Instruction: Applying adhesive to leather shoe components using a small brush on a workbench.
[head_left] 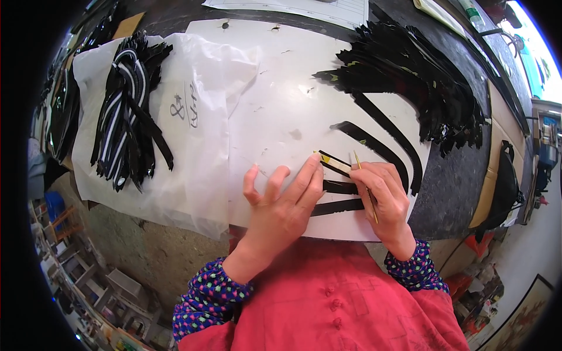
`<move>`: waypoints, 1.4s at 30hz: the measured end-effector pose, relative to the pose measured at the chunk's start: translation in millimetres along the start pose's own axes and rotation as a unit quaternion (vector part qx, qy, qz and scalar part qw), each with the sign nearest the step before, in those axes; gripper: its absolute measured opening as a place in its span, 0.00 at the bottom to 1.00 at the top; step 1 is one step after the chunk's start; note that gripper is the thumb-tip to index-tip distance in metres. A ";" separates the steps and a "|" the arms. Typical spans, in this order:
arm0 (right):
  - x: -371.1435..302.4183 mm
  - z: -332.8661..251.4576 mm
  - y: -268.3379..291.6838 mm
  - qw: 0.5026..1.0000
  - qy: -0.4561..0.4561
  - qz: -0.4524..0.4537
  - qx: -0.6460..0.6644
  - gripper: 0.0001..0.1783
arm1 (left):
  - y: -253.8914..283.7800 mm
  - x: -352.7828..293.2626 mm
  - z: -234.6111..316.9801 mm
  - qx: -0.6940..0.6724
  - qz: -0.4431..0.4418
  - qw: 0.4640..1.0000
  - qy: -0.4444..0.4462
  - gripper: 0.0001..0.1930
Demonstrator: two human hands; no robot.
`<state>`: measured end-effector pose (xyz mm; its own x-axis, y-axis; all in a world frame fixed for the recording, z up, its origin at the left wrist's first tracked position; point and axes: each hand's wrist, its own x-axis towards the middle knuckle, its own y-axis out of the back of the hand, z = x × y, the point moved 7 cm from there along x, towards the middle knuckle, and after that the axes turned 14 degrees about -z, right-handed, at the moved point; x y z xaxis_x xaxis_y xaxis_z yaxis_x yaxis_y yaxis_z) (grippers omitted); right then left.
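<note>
Hands on black strip, white board near edge

Left hand (281,202) presses flat on the black strip (335,165); right hand (383,196) grips a thin stick (366,188) — strip's long axis runs left-right, yellow end pointing far-left. Black strip pile (410,76) far right, striped bundle (126,111) on plastic bag (199,134) left.

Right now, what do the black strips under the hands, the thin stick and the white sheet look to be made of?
Black strips: glossy, flexible, probably synthetic leather or vinyl; they curve and catch light. Thin stick in the right hand: pale yellow and matte, likely bamboo or wood. White sheet: stiff, flat, matte, probably card or paper board, speckled with small marks. The left hand presses a strip down.
</note>
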<state>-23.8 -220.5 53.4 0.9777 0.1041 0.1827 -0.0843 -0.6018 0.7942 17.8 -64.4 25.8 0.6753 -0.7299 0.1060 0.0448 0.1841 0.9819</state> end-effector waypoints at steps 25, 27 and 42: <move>-19.0 3.9 1.5 0.998 -0.002 0.055 -0.001 0.16 | 3.7 7.2 3.9 0.041 -0.069 0.997 0.001 0.23; -20.1 4.3 3.2 0.998 -0.008 0.057 -0.011 0.17 | 4.8 8.1 5.4 0.038 -0.073 0.997 -0.006 0.25; -11.6 -5.8 10.0 0.997 -0.011 0.041 -0.061 0.16 | 3.2 5.4 4.0 0.033 -0.047 0.998 -0.008 0.30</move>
<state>-37.1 -223.1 62.6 0.9706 0.0398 0.2373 -0.1850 -0.5070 0.8419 18.6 -70.5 30.2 0.6580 -0.7529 0.0159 0.0574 0.0713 0.9958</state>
